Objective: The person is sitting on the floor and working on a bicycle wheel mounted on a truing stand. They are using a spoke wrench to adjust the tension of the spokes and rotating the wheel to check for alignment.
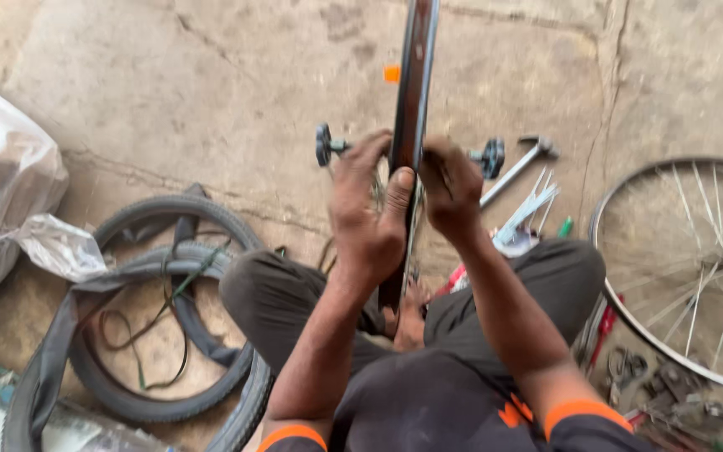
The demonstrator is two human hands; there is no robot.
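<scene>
I have my left hand (367, 213) and right hand (449, 188) clamped on the upright dark metal bicycle rim (412, 100) over the concrete floor (211, 92), seemingly truing it; next calls for a steady turn.

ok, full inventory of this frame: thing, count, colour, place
wheel rim: 1, dark, upright at centre, seen edge-on, gripped by both hands
axle ends: 2, dark, one sticking out on each side of the rim
spoked wheel: 1, silver, flat on the floor, right edge
tyres: at least 2, black, heaped on the floor at left
inner tube: 1, black, draped over the tyres
plastic bag: 1, clear, far left
hammer: 1, grey metal, right of the rim
loose spokes: a bundle, silver, below the hammer
hand tools: several, blurred, bottom right
concrete floor: grey-brown, cracked
left hand: on the rim
right hand: on the rim
</scene>
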